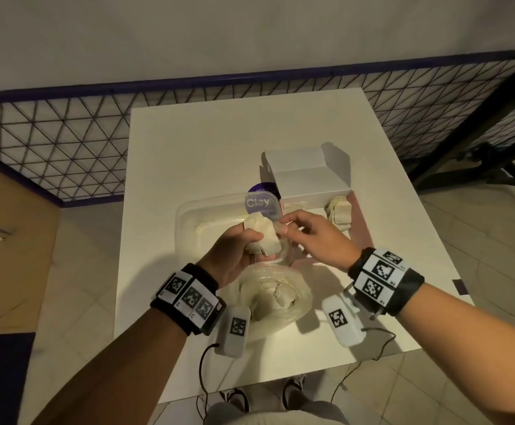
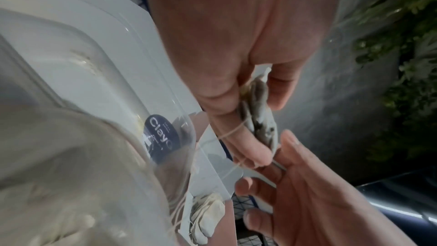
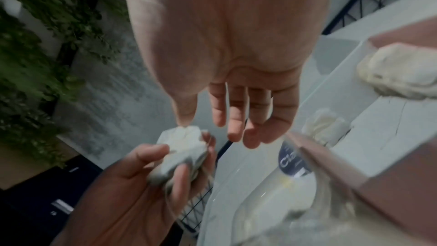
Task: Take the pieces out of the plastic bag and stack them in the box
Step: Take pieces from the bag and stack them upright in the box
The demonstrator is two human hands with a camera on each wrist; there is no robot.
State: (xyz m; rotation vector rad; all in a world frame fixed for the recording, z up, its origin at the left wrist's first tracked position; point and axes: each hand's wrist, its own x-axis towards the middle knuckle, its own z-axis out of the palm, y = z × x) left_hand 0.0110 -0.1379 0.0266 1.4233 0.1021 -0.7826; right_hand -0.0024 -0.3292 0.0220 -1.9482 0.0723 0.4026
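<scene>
A small bundle of flat, cream-coloured paper tea-bag-like pieces with strings point(image 1: 262, 234) is gripped in the left hand point(image 1: 234, 256), thumb on one side and curled fingers on the other, raised above the clear, crumpled plastic bag point(image 1: 276, 297). The same bundle point(image 2: 258, 117) is seen edge-on in the left wrist view, pinched between thumb and fingers, a thin string trailing across the thumb. The right hand point(image 1: 314, 237) is held just right of the bundle, fingers loosely extended; the thumb tip point(image 3: 184, 119) sits at the top of the bundle point(image 3: 182, 149), though whether a string is pinched cannot be told. More cream pieces are seen inside the plastic bag, which lies on the white rectangular table point(image 1: 188, 148) on the near side. Beyond the bag lies a clear plastic tray point(image 1: 188, 216) with a purple "Clay" label point(image 1: 259, 202). Beyond and right of the bag stands the open white cardboard box point(image 1: 305, 176), with another tied cream bundle point(image 1: 340, 211) just in front of its right corner.
</scene>
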